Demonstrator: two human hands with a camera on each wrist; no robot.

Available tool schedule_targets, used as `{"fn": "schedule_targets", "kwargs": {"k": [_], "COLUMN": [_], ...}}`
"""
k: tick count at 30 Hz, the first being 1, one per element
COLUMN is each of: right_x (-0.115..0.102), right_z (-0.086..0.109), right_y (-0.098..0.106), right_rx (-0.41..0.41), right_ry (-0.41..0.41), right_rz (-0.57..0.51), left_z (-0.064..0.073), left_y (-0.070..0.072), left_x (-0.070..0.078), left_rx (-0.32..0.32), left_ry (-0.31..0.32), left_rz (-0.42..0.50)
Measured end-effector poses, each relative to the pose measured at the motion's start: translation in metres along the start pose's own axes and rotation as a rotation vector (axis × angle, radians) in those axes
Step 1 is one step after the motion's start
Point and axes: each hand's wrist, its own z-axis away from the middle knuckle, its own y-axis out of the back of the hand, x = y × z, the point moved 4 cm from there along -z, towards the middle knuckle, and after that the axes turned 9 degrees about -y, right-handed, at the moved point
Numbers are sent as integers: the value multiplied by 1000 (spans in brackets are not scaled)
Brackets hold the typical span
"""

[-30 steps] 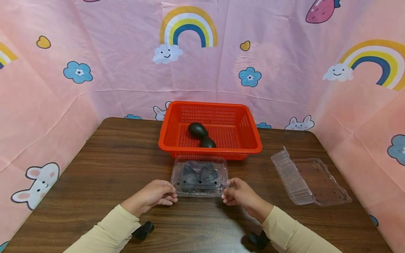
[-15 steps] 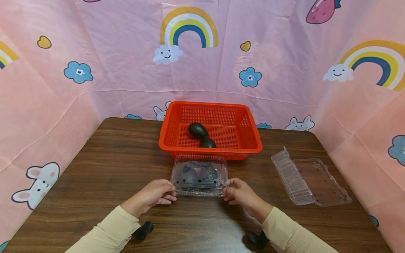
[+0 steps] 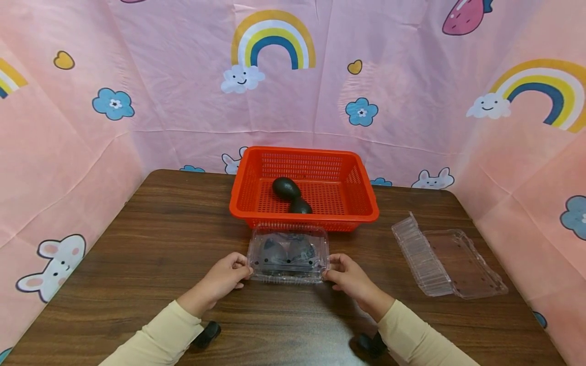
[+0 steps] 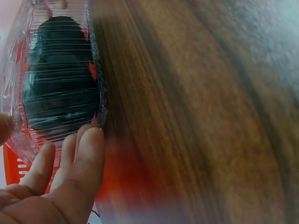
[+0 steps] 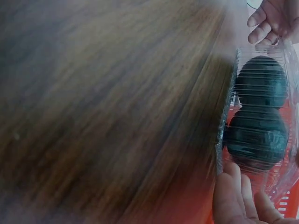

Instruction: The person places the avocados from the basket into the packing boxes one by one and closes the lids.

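**Holding clear plastic clamshell [image 3: 290, 278] at both ends**

Located clear plastic clamshell in front of wearer, between both hands, just on the near side of red-orange slotted basket [image 3: 339, 218]. Cannot confirm contact between clamshell base and dark wood-grain table [image 3: 284, 320].

Pinching left end with left hand [image 3: 223, 278]: thumb at near left corner, fingers against lower edge in left wrist view. Pinching right end with right hand [image 3: 354, 279]: thumb at near right corner, fingers at lower edge in right wrist view. Logged both grips as clamped on the clear plastic clamshell.

Counted two packed avocados [image 5: 258, 137] inside, dark and close together, visible through ribbed wall in right wrist view. Cannot tell touching from merely adjacent. Seen only dimly through lid in head view.

Counted two loose avocados [image 3: 286, 188] in basket, left of centre, apparently touching, nearer one partly hidden by front rim.

Noted open clamshell [image 3: 423, 259] lying on right part of table, well apart from right hand, with ribbed half toward the left and flat half toward the right.

Noted cream sleeves [image 3: 153, 335] on both forearms and black devices [image 3: 207, 334] below the wrists. Noted pink backdrop [image 3: 183, 51] behind table, printed with rainbows [image 3: 273, 28], smiling clouds [image 3: 242, 79], blue flowers [image 3: 361, 112] and white rabbits [image 3: 59, 264].
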Motion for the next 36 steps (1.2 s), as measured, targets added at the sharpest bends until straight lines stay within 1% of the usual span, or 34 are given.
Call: {"fn": "schedule_targets", "kwargs": {"k": [3, 6, 9, 14, 19, 29, 36], "right_x": [-1, -1, -1, -1, -1, -3, -5], "right_z": [-1, -2, -3, -2, -3, -4, -3], "right_y": [1, 2, 2, 2, -1, -7, -12], "right_rx": [9, 1, -13, -34, -34, -50, -69], "right_ry": [13, 13, 16, 19, 17, 23, 50], "right_rz": [-9, -21, -35, -50, -64, -77, -75], "left_z": [0, -1, -2, -2, -1, 3, 4], "left_y": [0, -1, -1, -1, -1, 5, 8], "left_x": [1, 0, -1, -3, -5, -6, -8], "left_rx": [18, 37, 41, 49, 59, 59, 48], "left_ry": [-10, -15, -30, -46, -52, -60, -56], "left_rz": [-14, -14, -10, 14, 49, 57, 62]}}
